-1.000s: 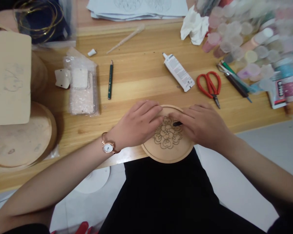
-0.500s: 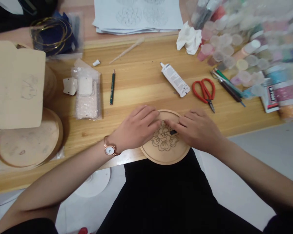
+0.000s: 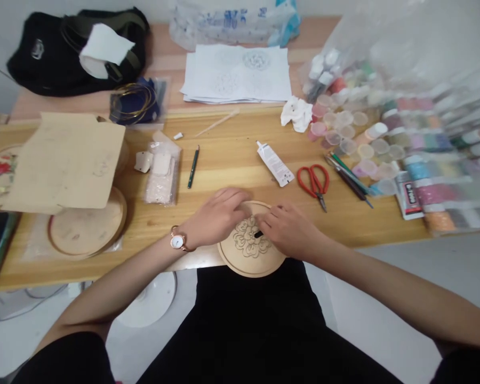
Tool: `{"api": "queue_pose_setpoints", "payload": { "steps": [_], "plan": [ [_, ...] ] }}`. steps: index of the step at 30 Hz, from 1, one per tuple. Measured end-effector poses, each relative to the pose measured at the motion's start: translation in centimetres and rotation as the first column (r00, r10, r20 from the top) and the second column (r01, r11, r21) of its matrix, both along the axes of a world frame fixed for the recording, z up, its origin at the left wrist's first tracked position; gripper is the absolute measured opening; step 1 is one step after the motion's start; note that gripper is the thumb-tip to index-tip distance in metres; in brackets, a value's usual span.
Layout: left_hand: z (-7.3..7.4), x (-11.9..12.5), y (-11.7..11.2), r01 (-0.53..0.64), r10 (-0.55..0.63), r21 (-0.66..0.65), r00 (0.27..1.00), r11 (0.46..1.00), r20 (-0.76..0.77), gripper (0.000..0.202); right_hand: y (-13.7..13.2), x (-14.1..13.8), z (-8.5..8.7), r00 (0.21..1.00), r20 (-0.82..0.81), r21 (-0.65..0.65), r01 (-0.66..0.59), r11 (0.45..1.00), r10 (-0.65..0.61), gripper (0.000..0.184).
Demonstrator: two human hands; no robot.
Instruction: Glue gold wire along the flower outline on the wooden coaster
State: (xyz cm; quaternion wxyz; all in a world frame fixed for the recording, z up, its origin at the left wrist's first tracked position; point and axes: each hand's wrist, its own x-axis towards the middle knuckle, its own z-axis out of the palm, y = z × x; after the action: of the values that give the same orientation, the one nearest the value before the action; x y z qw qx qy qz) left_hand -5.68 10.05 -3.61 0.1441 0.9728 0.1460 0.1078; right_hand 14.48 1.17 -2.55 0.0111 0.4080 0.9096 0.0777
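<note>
A round wooden plate (image 3: pixel 248 262) with a drawn flower outline (image 3: pixel 248 242) hangs over the table's front edge. My left hand (image 3: pixel 216 216), with a watch on the wrist, rests on the plate's upper left rim, fingers curled down onto it. My right hand (image 3: pixel 290 229) lies on the plate's right side and pinches a small dark tool (image 3: pixel 258 233) whose tip touches the flower. Both hands meet at the plate's top.
On the wooden table (image 3: pixel 232 160) lie a green pencil (image 3: pixel 193 166), a white glue tube (image 3: pixel 275 163), red scissors (image 3: pixel 314 181), pens, a crumpled tissue (image 3: pixel 297 113), many small colour pots (image 3: pixel 356 133), printed sheets (image 3: pixel 236 74), a bag of beads (image 3: pixel 162 173), cardboard (image 3: pixel 68 160), another wooden plate (image 3: pixel 86 229) and a black bag (image 3: pixel 76 48).
The view has pulled back and tilted up, so more of the table's far side shows. Both hands stay on the plate, with the dark tool still on the flower.
</note>
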Motion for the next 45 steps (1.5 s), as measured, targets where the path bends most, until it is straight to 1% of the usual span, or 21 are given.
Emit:
{"api": "queue_pose_setpoints", "payload": {
  "steps": [1, 2, 3, 4, 6, 7, 8, 9, 12, 14, 16, 19, 21, 23, 26, 28, 32, 35, 38, 41, 45],
  "plan": [
    [0.2, -0.1, -0.2, -0.048, 0.049, -0.057, 0.998, 0.997, 0.025, 0.027, 0.0, 0.0, 0.0, 1.0, -0.004, 0.004, -0.005, 1.0, 0.005, 0.026],
    [0.3, -0.3, -0.6, -0.12, 0.128, -0.116, 0.99, 0.986, 0.061, 0.028, -0.1, 0.1, -0.1, 1.0, -0.008, 0.009, -0.008, 1.0, 0.008, 0.026],
    [0.4, -0.5, -1.2, -0.209, 0.228, -0.176, 0.968, 0.962, 0.099, 0.029, -0.1, 0.2, -0.2, 1.0, -0.012, 0.013, -0.012, 1.0, 0.013, 0.027],
    [0.4, -0.6, -2.0, -0.308, 0.343, -0.231, 0.93, 0.923, 0.132, 0.03, -0.2, 0.2, -0.3, 1.0, -0.018, 0.018, -0.019, 1.0, 0.019, 0.027],
    [0.3, -0.6, -4.0, -0.491, 0.553, -0.305, 0.816, 0.816, 0.167, 0.031, -0.3, 0.4, -0.6, 0.999, -0.032, 0.034, -0.034, 0.999, 0.035, 0.028],
    [0.1, -0.5, -5.2, -0.557, 0.622, -0.312, 0.764, 0.77, 0.171, 0.031, -0.3, 0.5, -0.8, 0.998, -0.041, 0.046, -0.041, 0.998, 0.043, 0.029],
    [0.0, -0.2, -6.3, -0.605, 0.666, -0.308, 0.728, 0.735, 0.161, 0.033, -0.4, 0.5, -0.9, 0.997, -0.05, 0.062, -0.049, 0.997, 0.052, 0.029],
    [-0.1, 0.1, -7.5, -0.638, 0.694, -0.292, 0.703, 0.713, 0.159, 0.035, -0.4, 0.5, -1.0, 0.997, -0.059, 0.078, -0.054, 0.995, 0.058, 0.03],
    [-0.3, 0.8, -10.1, -0.693, 0.723, -0.209, 0.669, 0.69, 0.17, 0.032, -0.5, 0.5, -1.1, 0.994, -0.08, 0.129, -0.059, 0.99, 0.069, 0.031],
    [-0.2, 1.1, -11.0, -0.707, 0.727, -0.174, 0.659, 0.686, 0.191, 0.025, -0.6, 0.6, -1.1, 0.993, -0.087, 0.152, -0.063, 0.986, 0.077, 0.031],
    [0.0, 1.2, -11.3, -0.674, 0.689, -0.147, 0.693, 0.724, 0.213, 0.019, -0.6, 0.6, -1.1, 0.992, -0.092, 0.165, -0.071, 0.984, 0.087, 0.032],
    [0.1, 1.5, -11.0, -0.578, 0.586, -0.102, 0.788, 0.81, 0.188, 0.015, -0.6, 0.7, -1.3, 0.99, -0.1, 0.17, -0.078, 0.982, 0.096, 0.032],
    [0.0, 1.9, -10.8, -0.547, 0.556, -0.099, 0.815, 0.831, 0.162, 0.017, -0.7, 0.8, -1.4, 0.99, -0.106, 0.167, -0.076, 0.983, 0.094, 0.032],
    [-0.3, 2.3, -10.6, -0.564, 0.576, -0.12, 0.801, 0.817, 0.162, 0.023, -0.8, 0.8, -1.5, 0.99, -0.11, 0.161, -0.067, 0.985, 0.085, 0.033],
    [-1.0, 2.6, -10.4, -0.633, 0.648, -0.14, 0.745, 0.762, 0.159, 0.037, -1.0, 0.8, -1.6, 0.992, -0.11, 0.146, -0.047, 0.988, 0.063, 0.034],
    [-1.5, 2.6, -10.3, -0.674, 0.688, -0.135, 0.715, 0.726, 0.128, 0.044, -1.1, 0.8, -1.6, 0.993, -0.11, 0.137, -0.033, 0.99, 0.048, 0.035],
    [-2.0, 2.4, -10.2, -0.725, 0.736, -0.13, 0.672, 0.677, 0.084, 0.046, -1.2, 0.8, -1.7, 0.993, -0.117, 0.129, -0.001, 0.992, 0.017, 0.033],
    [-2.2, 2.1, -10.3, -0.741, 0.75, -0.116, 0.655, 0.662, 0.093, 0.045, -1.2, 0.7, -1.8, 0.991, -0.133, 0.135, 0.033, 0.99, -0.015, 0.03],
    [-2.3, 1.5, -10.2, -0.747, 0.754, -0.102, 0.65, 0.657, 0.096, 0.048, -1.2, 0.4, -1.9, 0.99, -0.136, 0.122, 0.052, 0.991, -0.036, 0.029],
    [-2.2, 0.6, -9.9, -0.747, 0.754, -0.101, 0.651, 0.657, 0.086, 0.051, -1.1, -0.1, -2.0, 0.993, -0.112, 0.092, 0.054, 0.994, -0.044, 0.032],
    [-2.0, -0.5, -9.6, -0.751, 0.76, -0.119, 0.646, 0.649, 0.07, 0.05, -1.1, -0.9, -2.0, 0.997, -0.071, 0.046, 0.035, 0.998, -0.031, 0.037]
  ]
}}
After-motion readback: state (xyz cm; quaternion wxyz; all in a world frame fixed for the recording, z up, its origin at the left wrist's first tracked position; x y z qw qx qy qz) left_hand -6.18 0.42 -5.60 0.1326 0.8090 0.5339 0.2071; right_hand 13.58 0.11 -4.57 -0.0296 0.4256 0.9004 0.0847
